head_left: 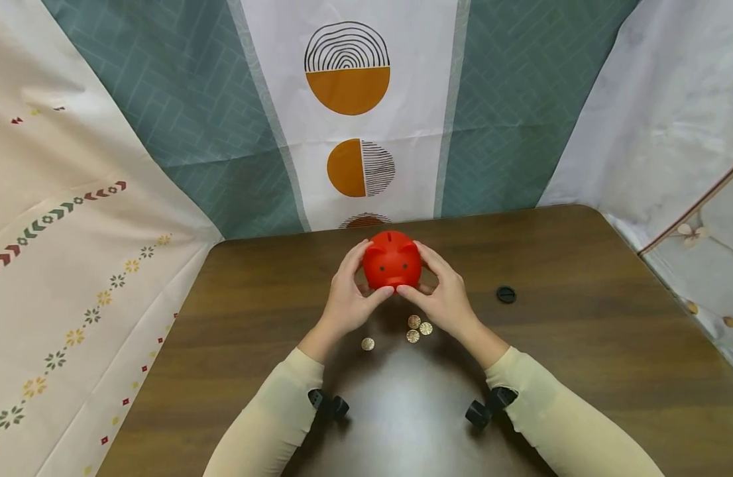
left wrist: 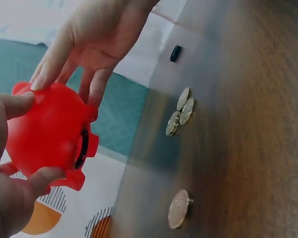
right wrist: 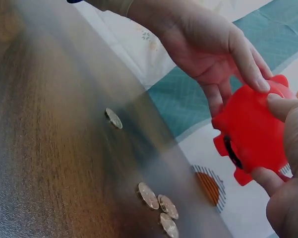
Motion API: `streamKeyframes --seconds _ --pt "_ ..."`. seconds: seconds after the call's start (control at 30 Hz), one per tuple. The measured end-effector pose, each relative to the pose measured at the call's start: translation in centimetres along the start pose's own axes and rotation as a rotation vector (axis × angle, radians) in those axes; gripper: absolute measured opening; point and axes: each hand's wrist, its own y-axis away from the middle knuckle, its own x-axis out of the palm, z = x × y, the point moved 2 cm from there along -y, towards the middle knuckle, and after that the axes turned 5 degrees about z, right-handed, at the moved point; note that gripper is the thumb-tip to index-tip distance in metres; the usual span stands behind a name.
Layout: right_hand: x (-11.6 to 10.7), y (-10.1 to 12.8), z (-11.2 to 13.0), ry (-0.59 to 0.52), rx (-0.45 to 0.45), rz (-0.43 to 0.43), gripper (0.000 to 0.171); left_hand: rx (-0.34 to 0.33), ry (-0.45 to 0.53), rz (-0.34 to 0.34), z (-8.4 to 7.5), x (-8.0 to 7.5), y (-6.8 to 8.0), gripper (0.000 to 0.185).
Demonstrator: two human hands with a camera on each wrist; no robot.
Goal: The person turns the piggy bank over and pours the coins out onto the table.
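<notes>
Piggy bank (head_left: 392,260), round glossy red plastic, clasped by curled fingers of both hands above flat coins (head_left: 419,327).

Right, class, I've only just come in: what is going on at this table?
A person holds a red piggy bank above a brown table, the left hand and right hand cupping its sides. The wrist views show an open hole in its underside. Four coins lie beneath it, and a small black plug lies apart to the right.
</notes>
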Motion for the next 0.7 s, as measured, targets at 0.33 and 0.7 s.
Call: streamKeyframes --seconds 0.33,0.7 --pt "-0.1 0.5 -0.3 -0.017 -0.005 -0.006 0.077 0.047 0.016 -0.027 -2.7 0.3 0.2 0.075" --pt "-0.8 0.1 3.1 -0.059 0.028 0.006 0.074 -0.005 0.037 0.005 -1.4 0.6 -0.4 0.079"
